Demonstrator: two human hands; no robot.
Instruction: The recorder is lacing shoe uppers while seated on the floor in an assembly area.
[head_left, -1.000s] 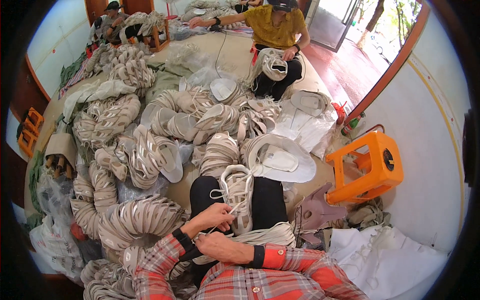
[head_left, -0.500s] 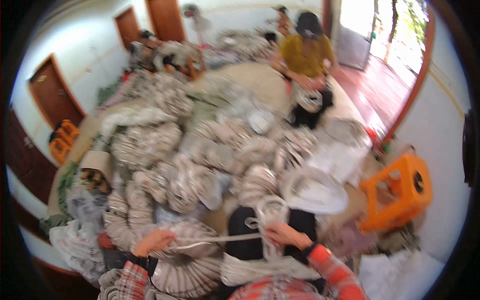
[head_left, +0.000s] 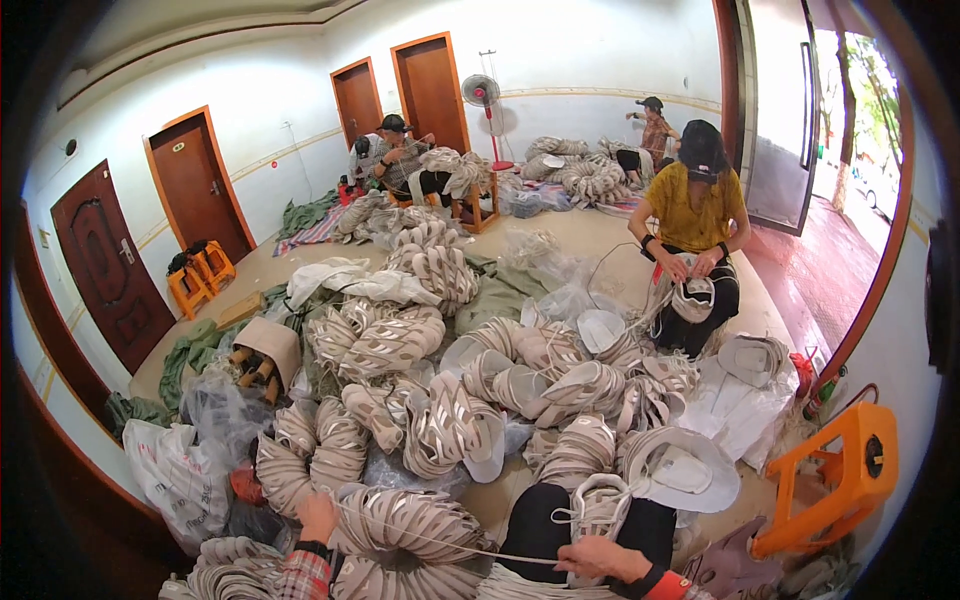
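A pale shoelace [head_left: 440,538] runs taut and slanting across my front. Its left part is pinched in my left hand [head_left: 318,518], beside a ring of stacked shoe uppers [head_left: 405,520]. My right hand [head_left: 603,557] has its fingers closed on the lace at the near end of a beige shoe upper [head_left: 602,503]. That upper rests over my dark trousers, partly laced, with a small lace loop at its left side. A bundle of pale laces [head_left: 535,584] lies across my lap at the lower edge, partly hidden by my right hand.
Heaps of shoe uppers [head_left: 390,340] cover the floor ahead. White pieces [head_left: 685,470] and an orange stool [head_left: 835,475] are at right; a carton [head_left: 270,350] and plastic bags [head_left: 180,485] at left. A co-worker in a yellow top [head_left: 695,215] handles an upper; others sit farther back.
My view has tilted up, so the room shows more and my hands sit lower in it. The right hand has moved nearer to me along the upper; the lace stays stretched between both hands.
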